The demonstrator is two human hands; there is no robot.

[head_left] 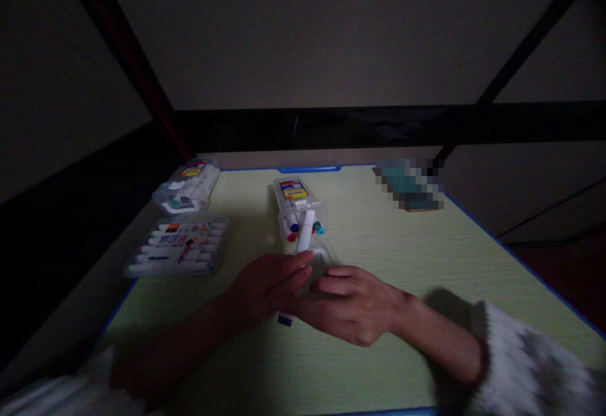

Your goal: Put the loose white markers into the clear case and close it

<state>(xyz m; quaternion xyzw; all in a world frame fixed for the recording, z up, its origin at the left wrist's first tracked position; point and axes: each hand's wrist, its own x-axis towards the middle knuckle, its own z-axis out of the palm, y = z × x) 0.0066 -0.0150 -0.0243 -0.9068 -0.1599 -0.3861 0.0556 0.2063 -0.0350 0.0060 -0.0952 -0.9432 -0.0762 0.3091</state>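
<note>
Marker [307, 230] stood tilted at centre frame, upper end just before the open box [294, 196]. Left hand [265, 286] pinched its middle; right hand [353, 305] had fingers bent beside it, grip partly hidden, pinch undetermined. Table [379, 233] surface separated box from pixelated item [409, 185], upper right, near the blue edge [478, 219]. Marker case [177, 245] overlapped the left edge.
</note>
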